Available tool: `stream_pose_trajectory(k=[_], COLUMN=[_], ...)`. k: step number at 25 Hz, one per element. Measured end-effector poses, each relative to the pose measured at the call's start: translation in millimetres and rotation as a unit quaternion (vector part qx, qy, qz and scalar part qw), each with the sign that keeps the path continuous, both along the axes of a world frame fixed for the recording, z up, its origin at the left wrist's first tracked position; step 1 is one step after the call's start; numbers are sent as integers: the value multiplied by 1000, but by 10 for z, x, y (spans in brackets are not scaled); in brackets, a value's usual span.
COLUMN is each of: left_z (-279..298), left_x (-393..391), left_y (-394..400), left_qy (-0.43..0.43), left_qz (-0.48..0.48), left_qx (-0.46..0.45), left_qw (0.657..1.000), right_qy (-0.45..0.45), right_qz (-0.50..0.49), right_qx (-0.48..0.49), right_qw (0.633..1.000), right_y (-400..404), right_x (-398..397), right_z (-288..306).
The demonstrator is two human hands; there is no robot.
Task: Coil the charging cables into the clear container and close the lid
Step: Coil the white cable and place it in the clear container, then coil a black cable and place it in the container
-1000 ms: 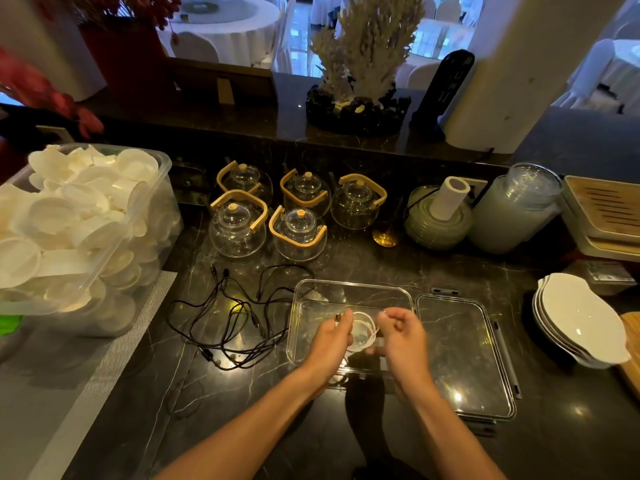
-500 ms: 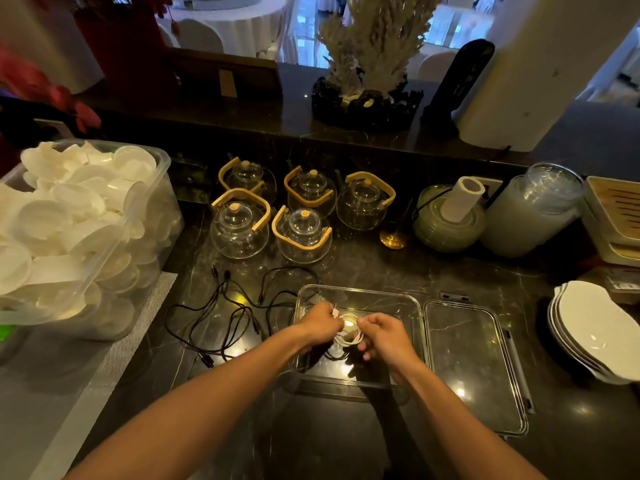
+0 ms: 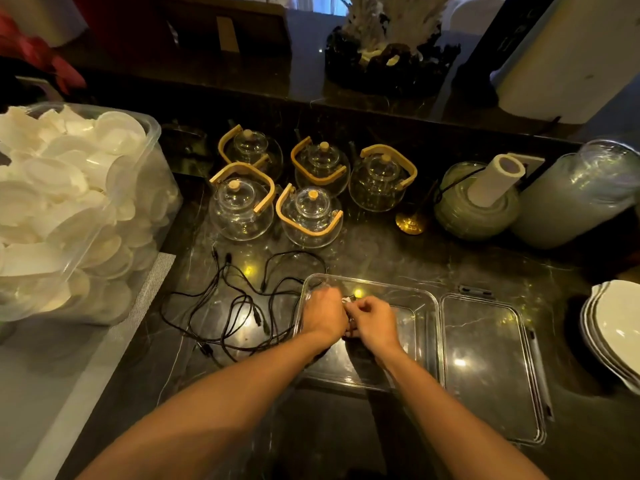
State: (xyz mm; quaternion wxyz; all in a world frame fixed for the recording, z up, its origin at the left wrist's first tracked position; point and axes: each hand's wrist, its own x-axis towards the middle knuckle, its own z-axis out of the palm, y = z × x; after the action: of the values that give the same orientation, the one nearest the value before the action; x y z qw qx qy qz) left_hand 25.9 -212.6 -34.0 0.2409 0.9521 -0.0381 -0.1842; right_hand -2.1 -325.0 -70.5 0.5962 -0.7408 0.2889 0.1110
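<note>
Left hand (image 3: 323, 315), right hand (image 3: 372, 320) over clear container (image 3: 424, 299) — each grip pinching white cable (image 3: 347, 300); lid (image 3: 491, 368) alongside.

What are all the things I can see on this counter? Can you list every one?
clear container: one, see-through, front middle of the counter, open
lid: one, clear, flat on the counter right of the container
white cable: one, small, between both hands over the container
black cables: a tangled bunch, count unclear, left of the container
glass teapots: five, clear with tan handles, behind the cables
big tub of lids: one, clear, full of white pieces, far left
paper roll: one, white, leaning on a greenish jar, back right
white plates: a stack, right edge
left hand: closed on the white cable
right hand: closed on the white cable
</note>
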Motion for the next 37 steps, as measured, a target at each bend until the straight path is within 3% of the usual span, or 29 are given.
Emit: stream_pose_trajectory(k=[5,13,18,25,30,37], left_z=[-18,85,167,452,647,434], left_x=[10,11,9,147,82,-265], left_y=[79,63,72,361,861,1802], left_qy=[-33,-61,-71,-76,-115,-76], left_qz=[-93,-193,-180,-63,63,232], left_qx=[49,190,156,-46,-183,-152], left_qw=[994,961,969,994,974,958], right_qy=[21,35,37,56,28,-129], right_qz=[16,42,67,76,114,176], right_qx=[-79,-74,-102,-123,-119,-122], right_qw=[997,996,992,988,986,968], right_y=[41,-7,-87,-250,-305,369], right_x=[-18,-31,-102,-185,-222,-80], right_z=[-100,-26,23,87,285,896])
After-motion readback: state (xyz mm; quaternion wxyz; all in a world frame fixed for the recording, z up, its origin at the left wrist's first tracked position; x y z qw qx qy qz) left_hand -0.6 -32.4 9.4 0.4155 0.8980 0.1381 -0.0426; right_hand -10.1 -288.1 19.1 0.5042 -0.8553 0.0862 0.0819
